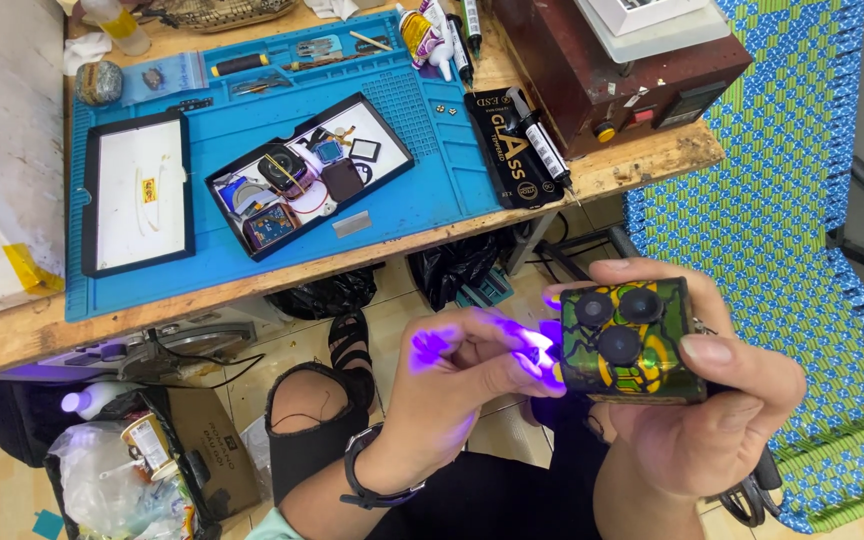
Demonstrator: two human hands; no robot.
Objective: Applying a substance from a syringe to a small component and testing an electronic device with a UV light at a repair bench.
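Holding one patterned block (632, 345), three black knobs, two hands (712, 420)

Green-yellow patterned block (632, 345), blue mat (282, 200)

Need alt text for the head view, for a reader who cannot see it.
The right hand holds a green-and-yellow patterned box with three black knobs, while the left hand touches its side, lit by violet light. Behind, a wooden workbench carries a blue mat and parts trays.
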